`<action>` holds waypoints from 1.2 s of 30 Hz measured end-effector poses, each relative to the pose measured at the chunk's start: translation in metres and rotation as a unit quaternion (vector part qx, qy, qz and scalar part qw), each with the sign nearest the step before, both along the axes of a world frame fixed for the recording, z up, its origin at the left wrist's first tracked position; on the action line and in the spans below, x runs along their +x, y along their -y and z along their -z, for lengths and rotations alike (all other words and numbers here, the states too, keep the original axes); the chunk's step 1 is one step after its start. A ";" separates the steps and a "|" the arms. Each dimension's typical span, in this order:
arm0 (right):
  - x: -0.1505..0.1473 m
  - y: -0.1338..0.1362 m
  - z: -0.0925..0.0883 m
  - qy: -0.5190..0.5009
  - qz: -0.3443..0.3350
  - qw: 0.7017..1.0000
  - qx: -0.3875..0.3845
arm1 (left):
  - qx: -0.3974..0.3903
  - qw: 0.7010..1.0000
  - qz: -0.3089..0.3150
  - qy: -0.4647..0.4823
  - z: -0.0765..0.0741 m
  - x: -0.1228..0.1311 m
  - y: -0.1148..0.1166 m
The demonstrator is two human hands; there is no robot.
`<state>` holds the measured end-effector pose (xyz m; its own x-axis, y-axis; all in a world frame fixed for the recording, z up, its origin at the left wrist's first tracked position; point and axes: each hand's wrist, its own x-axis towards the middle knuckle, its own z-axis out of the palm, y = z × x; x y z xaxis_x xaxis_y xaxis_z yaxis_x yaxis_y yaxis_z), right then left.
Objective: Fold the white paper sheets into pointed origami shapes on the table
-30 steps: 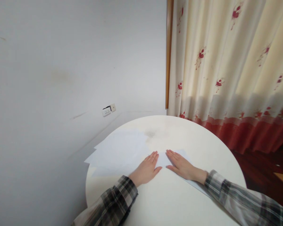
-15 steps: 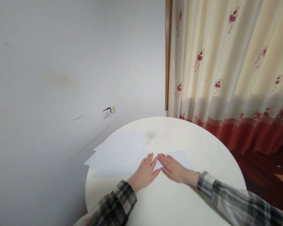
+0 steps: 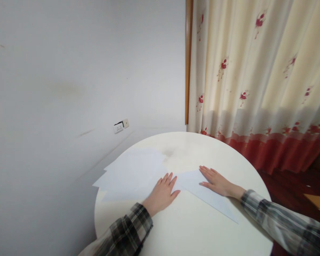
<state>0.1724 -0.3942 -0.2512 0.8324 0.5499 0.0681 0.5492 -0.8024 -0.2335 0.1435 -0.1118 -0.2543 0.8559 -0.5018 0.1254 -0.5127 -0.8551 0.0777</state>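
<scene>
A folded sheet of white paper (image 3: 193, 183) lies flat on the round white table (image 3: 186, 227), narrowing to a point toward the near right. My right hand (image 3: 214, 180) rests flat on its right part, fingers stretched out and thumb apart. At the paper's left end lies my left hand (image 3: 163, 192), open with its fingers spread, covering that corner. Several loose white sheets (image 3: 133, 170) overlap on the table's left side, beside my left hand. What lies under both palms is hidden.
Behind the table is a pale wall (image 3: 56, 71) with a power socket (image 3: 118, 127). A cream curtain (image 3: 242, 71) with red flowers hangs at the back right. Dark red floor (image 3: 285, 192) shows past the table's right edge.
My right hand has slid right along the folded paper, away from my left hand, uncovering the paper's middle and long folded edge. My left hand has stayed nearly in place.
</scene>
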 end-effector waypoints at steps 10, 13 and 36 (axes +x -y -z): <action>0.032 -0.006 -0.020 0.014 -0.004 1.000 -0.010 | -0.101 0.995 0.007 0.026 -0.004 0.013 -0.001; 0.042 -0.013 -0.028 -0.084 -0.007 0.996 -0.022 | -0.138 0.990 -0.027 -0.012 -0.003 0.029 0.004; 0.014 0.019 -0.010 0.050 0.009 0.985 0.167 | -0.111 0.983 0.143 0.009 -0.009 0.021 -0.007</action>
<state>0.1860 -0.4137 -0.2408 0.8215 0.4688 0.3247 0.5697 -0.6996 -0.4314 0.1642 -0.1051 -0.2449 0.6802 -0.6804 0.2728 -0.7329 -0.6382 0.2358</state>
